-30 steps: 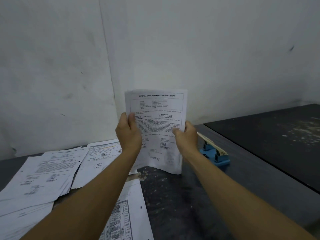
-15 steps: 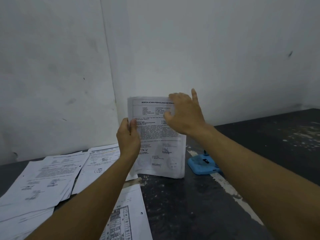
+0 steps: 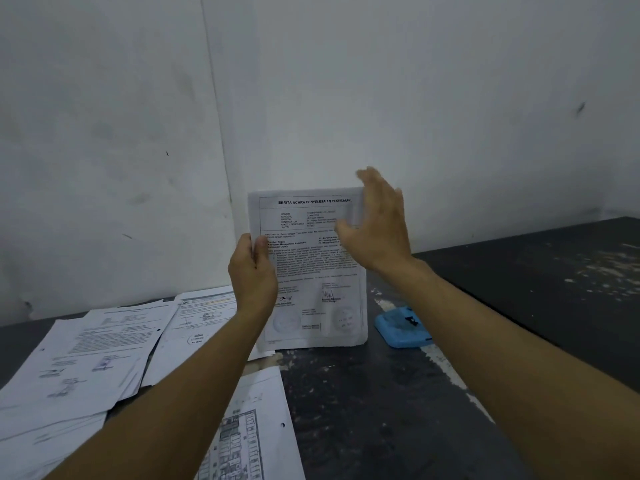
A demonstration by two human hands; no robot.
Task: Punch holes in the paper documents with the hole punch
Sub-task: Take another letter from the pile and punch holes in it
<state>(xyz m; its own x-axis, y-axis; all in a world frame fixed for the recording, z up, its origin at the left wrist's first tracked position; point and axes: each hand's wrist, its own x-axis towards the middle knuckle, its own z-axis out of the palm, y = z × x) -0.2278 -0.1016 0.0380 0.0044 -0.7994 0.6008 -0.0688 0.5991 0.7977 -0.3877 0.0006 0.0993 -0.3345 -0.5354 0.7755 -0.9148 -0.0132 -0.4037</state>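
**A:** At the sheaf's left edge, left hand (image 3: 252, 271) is gripping the paper sheaf (image 3: 313, 268), thumb on the printed face, fingers curled behind. It is holding it upright, bottom edge close over the dark table (image 3: 381, 410); can't tell if it's touching.

**B:** Right hand?

**A:** Right hand (image 3: 377, 225) is hovering at the top right corner, fingers spread and loose, gripping nothing. It's blurred, so can't tell if it's touching paper.

**B:** Step?

**A:** Squaring the sheets, I'm guessing. Not punching yet.

**B:** Punch?

**A:** Blue hole punch (image 3: 403, 327) is sitting on the table just right of the sheaf, partly behind the right forearm.

**B:** Next?

**A:** Likely needing the edges flush, then one edge fed into the punch slot. Other documents (image 3: 104, 351) are lying fanned out at left; the drawing sheet (image 3: 249, 431) up front is showing a hole already.
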